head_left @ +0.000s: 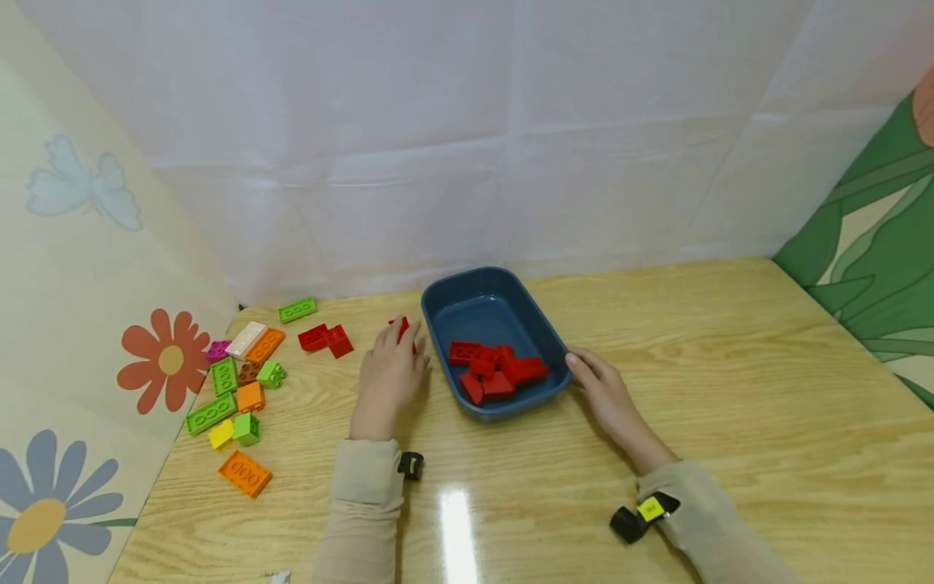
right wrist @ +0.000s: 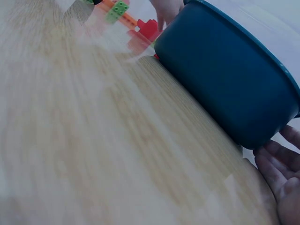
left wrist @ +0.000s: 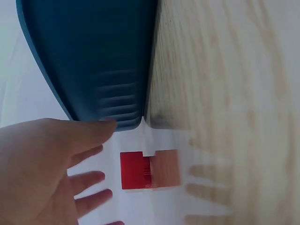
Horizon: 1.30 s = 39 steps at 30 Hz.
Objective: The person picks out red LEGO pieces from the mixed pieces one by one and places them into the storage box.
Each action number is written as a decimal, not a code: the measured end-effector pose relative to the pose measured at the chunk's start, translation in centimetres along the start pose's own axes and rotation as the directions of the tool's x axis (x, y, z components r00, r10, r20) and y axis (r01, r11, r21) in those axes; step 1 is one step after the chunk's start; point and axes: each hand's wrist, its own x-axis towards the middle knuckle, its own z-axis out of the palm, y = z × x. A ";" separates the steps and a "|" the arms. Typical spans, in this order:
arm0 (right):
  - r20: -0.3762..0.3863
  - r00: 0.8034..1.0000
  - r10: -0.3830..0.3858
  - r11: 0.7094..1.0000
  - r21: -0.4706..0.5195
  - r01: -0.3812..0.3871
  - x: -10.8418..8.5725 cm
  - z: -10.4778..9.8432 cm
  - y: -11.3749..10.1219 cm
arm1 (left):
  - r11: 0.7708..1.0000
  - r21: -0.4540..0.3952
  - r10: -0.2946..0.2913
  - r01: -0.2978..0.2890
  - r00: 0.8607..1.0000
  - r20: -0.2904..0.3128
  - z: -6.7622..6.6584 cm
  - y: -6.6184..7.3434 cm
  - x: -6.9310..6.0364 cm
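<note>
"What's in the tub (head_left: pixel 477 320)?"

"Red bricks (head_left: pixel 499 387), heaped in its near half; they overlap, so I can't count them. The tub sits near the table's (head_left: pixel 730 365) back edge."

"And the hands?"

"The right hand (head_left: pixel 606 393) grasps the tub's right side, thumb at the rim; its own camera cuts it off. The left hand (head_left: pixel 389 369) is released, fingers loose near a red brick (left wrist: pixel 133 171) left of the tub."

"Touching it?"

"The left wrist view shows a gap. From the head, the hand hides part of the brick."

"Edges?"

"Mixed bricks (head_left: pixel 224 376) line the left one. Rightward, wood stretches to the leafy panel (head_left: pixel 890 268)."
</note>
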 end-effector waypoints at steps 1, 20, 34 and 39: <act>0.001 1.000 0.000 1.000 0.001 0.000 0.0 0.0 0.0 | 1.000 -0.001 -0.015 0.015 1.000 0.018 0.0 0.0 0.0; 0.005 1.000 -0.018 1.000 0.017 0.018 0.0 0.0 0.1 | 0.997 0.030 -0.080 0.078 0.991 0.104 0.3 -0.3 -0.1; -0.003 0.999 -0.034 0.999 0.032 0.034 0.1 0.1 0.1 | 0.992 -0.075 -0.103 0.103 0.995 0.003 0.3 -0.9 0.0; -0.002 1.000 -0.031 0.999 0.029 0.031 0.1 0.1 0.2 | 0.991 -0.059 -0.117 0.118 0.993 0.019 0.3 -0.9 0.1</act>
